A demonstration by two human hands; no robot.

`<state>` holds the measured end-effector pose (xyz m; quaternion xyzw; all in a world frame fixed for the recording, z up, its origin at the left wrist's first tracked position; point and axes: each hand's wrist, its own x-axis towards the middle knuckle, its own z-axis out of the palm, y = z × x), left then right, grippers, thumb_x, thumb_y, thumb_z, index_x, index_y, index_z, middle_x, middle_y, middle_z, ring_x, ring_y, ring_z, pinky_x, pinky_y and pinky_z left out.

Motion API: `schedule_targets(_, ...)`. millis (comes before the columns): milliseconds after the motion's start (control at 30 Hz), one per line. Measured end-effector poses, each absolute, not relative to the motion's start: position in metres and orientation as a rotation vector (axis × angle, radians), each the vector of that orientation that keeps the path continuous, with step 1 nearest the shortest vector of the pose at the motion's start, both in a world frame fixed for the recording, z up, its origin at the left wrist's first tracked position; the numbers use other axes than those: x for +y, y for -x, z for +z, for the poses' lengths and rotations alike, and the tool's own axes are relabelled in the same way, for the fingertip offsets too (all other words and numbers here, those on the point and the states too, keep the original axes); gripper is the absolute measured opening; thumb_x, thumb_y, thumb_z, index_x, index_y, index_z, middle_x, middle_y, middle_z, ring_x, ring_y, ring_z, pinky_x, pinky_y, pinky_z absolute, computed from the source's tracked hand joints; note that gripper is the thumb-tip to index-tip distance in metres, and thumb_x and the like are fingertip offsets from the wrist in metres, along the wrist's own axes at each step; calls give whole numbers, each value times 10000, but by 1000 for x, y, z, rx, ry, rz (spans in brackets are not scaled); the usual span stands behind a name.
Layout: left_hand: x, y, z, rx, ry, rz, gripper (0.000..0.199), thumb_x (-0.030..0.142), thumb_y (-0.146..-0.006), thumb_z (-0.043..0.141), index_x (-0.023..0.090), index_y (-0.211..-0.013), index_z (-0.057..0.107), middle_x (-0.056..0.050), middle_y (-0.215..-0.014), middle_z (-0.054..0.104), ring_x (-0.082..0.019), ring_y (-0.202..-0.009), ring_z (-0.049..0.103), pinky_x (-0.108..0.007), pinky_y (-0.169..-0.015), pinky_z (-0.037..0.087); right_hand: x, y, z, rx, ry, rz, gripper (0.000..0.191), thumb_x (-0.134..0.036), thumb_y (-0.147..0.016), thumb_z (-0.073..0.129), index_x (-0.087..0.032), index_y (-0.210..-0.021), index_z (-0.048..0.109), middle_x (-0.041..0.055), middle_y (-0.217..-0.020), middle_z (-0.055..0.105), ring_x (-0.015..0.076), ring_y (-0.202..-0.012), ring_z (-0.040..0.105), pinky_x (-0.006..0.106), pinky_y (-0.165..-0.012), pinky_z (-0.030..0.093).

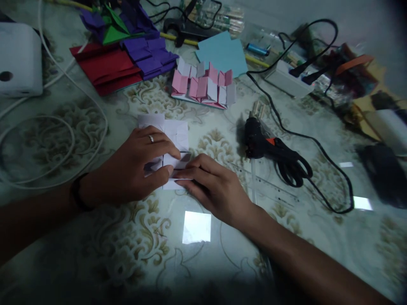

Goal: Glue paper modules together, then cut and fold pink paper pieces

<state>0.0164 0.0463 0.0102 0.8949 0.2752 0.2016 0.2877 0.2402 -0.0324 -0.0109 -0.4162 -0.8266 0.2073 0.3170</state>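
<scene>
A white folded paper piece (177, 134) with creased flaps lies on the patterned tabletop in front of me. My left hand (143, 165), with a ring and a dark wristband, reaches over its left side; thumb and index finger press on the paper's middle folds and hide part of them. From the right, my right hand (214, 182) pinches the edge of a raised flap between thumb and fingers. The fingertips of both hands are close together. Just beyond stands a pink and white folded paper model (203, 84) with upright flaps.
A glue gun (254, 137) with a coiled black cord and a clear ruler (270, 184) lie to the right. A power strip (289, 78) with plugs sits behind. Red folded paper (106, 67), purple folded paper (149, 55) and light blue paper (221, 53) lie at the back. A white cable (104, 123) loops at left.
</scene>
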Motion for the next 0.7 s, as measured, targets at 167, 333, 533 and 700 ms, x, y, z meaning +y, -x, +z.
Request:
schedule_targets(167,44,-17,11,708,-2451,564,218,278,-906,608,179,-1088,678,-91,-1095,739,-304,-1118,634,-493,-1072,420,-33,-239,-11,-2162,1096,557,110,-217,-1063,628,-177,-1076,730,85,-1013,696,212,-954,704,350,-837,623)
schedule_targets(333,42,-16,11,692,-2509,529,318,352,-836,759,207,-1099,653,-74,-1129,731,-311,-1132,635,-481,-1045,415,-35,-237,-9,-2145,1134,560,115,-215,-1057,634,-183,-1101,735,89,-1000,710,220,-951,724,358,-837,638)
schedule_targets(533,42,-13,9,680,-2567,500,275,277,-836,760,219,-1064,619,-81,-1148,724,-317,-1160,631,-493,-1021,420,-40,-242,-7,-2136,1175,519,97,-227,-1027,694,-158,-1078,738,90,-976,712,206,-879,723,340,-786,640)
schedule_targets(700,39,-13,9,689,-2516,546,171,216,-872,736,220,-1003,627,-58,-1130,717,-290,-1163,631,-490,-1043,431,-44,-247,-7,-2125,1217,516,107,-195,-1020,699,-122,-1081,749,87,-957,712,190,-841,721,313,-747,626)
